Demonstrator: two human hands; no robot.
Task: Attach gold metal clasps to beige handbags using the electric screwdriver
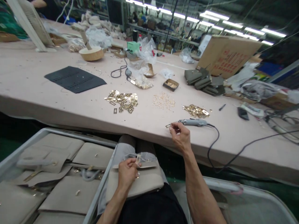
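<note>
A beige handbag lies across my lap. My left hand pinches a small gold metal plate at the edge of the bag's flap. Over the table's front edge, my right hand is by a small rectangular metal frame, its fingers closed at the frame's end. Just behind that hand lies a grey electric screwdriver with a dark cord. Beyond are a heap of gold frames, scattered tiny screws and a pile of gold plates.
A bin full of beige bags stands at my left, another bin at my right. On the table are a black sheet, a small box of screws, dark folded pieces, a tape roll and a carton.
</note>
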